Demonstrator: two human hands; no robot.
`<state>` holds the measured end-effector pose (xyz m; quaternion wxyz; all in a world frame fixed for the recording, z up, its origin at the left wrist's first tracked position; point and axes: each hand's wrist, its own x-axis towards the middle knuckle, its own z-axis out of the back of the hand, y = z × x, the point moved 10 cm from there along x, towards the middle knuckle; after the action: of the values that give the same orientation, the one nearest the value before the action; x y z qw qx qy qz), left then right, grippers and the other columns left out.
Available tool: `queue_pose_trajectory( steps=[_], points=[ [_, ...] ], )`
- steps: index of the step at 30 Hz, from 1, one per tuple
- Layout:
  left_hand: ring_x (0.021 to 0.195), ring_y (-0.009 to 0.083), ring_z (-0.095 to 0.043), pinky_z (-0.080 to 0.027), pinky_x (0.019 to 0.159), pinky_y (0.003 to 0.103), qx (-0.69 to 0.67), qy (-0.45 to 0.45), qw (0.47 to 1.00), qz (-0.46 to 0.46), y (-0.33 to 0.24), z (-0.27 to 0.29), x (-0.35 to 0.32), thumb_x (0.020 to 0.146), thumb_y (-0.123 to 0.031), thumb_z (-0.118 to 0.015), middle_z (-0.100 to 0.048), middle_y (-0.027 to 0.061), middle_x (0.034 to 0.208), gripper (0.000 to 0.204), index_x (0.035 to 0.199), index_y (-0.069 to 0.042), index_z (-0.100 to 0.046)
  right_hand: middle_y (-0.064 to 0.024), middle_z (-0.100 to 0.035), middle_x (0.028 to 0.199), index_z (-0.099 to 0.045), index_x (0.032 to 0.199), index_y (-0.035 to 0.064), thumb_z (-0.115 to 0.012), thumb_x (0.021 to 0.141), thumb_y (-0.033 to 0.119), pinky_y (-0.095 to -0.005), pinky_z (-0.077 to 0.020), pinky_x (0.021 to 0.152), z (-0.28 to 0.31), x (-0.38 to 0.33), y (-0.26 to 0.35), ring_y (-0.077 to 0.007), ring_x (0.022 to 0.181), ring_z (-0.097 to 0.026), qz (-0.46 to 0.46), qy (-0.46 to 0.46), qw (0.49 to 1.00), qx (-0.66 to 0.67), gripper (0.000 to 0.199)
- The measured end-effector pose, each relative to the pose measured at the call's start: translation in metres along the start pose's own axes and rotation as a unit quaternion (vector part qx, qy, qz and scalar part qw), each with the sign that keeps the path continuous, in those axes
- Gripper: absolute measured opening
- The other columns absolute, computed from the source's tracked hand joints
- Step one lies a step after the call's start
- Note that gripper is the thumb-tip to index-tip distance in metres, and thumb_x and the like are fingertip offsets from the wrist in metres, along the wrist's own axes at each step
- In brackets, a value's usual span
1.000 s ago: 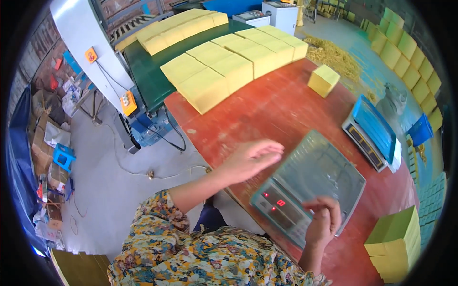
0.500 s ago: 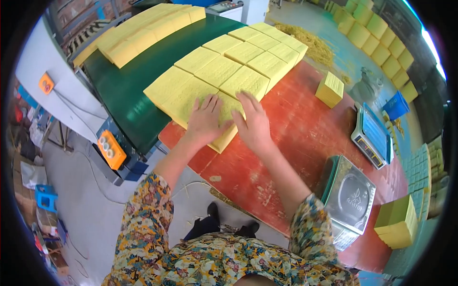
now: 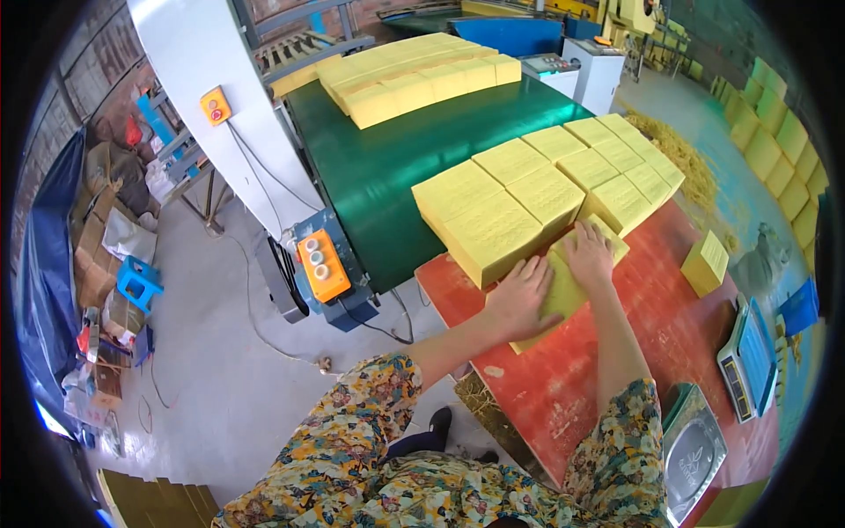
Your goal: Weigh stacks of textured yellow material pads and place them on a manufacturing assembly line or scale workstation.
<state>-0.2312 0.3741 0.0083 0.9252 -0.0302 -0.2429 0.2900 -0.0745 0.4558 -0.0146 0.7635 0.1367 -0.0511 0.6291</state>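
Observation:
Both hands lie on a long bundle of stacked yellow paper [image 3: 566, 283] on the red tabletop [image 3: 528, 396]. My left hand [image 3: 525, 301] is flat with fingers stretched over its near end. My right hand [image 3: 589, 256] lies farther along it, fingers extended across the top. A gap now parts this bundle from a larger block of yellow paper stacks [image 3: 493, 220], which sits just beyond and to the left. The undersides of both hands are hidden.
A green conveyor belt [image 3: 378, 202] with another row of yellow stacks [image 3: 422, 75] adjoins the table. An orange button box [image 3: 323, 266] stands at its near corner. To the right are a single yellow stack [image 3: 705, 264], a scale [image 3: 748, 361] and a clear plastic box [image 3: 694, 453].
The view has swung left. The near bundle under my hands has come away from the larger block, toward the right and nearer me. Both hands have moved with it.

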Motion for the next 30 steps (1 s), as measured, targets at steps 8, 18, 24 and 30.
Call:
queue_pose_trajectory(
  steps=[8, 18, 24, 30],
  points=[
    [0.132, 0.0438, -0.037, -0.031, 0.112, 0.048, -0.070, 0.067, 0.995, -0.038, -0.138, 0.021, -0.067, 0.085, -0.054, -0.059, -0.038, 0.0333, 0.141, 0.084, 0.134, 0.012, -0.042, -0.0157, -0.048, 0.143, -0.050, 0.135, 0.0018, -0.055, 0.092, 0.033, -0.0527, -0.0261, 0.113, 0.059, -0.157, -0.046, -0.0331, 0.137, -0.038, -0.030, -0.060, 0.998, 0.018, 0.054],
    [0.128, 0.0486, -0.040, -0.035, 0.107, 0.053, -0.073, 0.144, 0.983, -0.091, -0.230, 0.024, -0.125, 0.082, -0.055, -0.064, -0.037, 0.0353, 0.142, 0.089, 0.135, 0.012, -0.040, -0.0161, -0.059, 0.130, -0.058, 0.124, 0.0016, -0.067, 0.082, 0.013, -0.0450, -0.0395, 0.106, 0.163, -0.315, -0.055, -0.0347, 0.126, -0.051, -0.091, -0.187, 0.943, 0.259, 0.044],
    [0.121, 0.0500, -0.044, -0.042, 0.096, 0.056, -0.070, 0.121, 0.986, -0.095, -0.220, 0.025, -0.134, 0.081, -0.050, -0.066, -0.031, 0.0323, 0.147, 0.082, 0.143, -0.001, -0.041, -0.0116, -0.068, 0.093, -0.065, 0.099, -0.0036, -0.055, 0.091, 0.004, -0.0328, -0.0537, 0.081, 0.105, -0.472, -0.022, -0.0218, 0.090, -0.067, -0.268, -0.124, 0.772, 0.563, 0.014],
    [0.118, 0.0495, -0.044, -0.043, 0.094, 0.055, -0.080, 0.161, 0.977, -0.115, -0.229, 0.023, -0.151, 0.083, -0.045, -0.066, -0.026, 0.0301, 0.151, 0.080, 0.146, -0.004, -0.039, -0.0106, -0.059, 0.129, -0.050, 0.134, 0.0035, -0.041, 0.104, 0.039, -0.0425, -0.0397, 0.103, -0.085, -0.513, 0.033, -0.0225, 0.116, -0.055, -0.353, -0.068, 0.323, 0.875, 0.048]
  ],
)
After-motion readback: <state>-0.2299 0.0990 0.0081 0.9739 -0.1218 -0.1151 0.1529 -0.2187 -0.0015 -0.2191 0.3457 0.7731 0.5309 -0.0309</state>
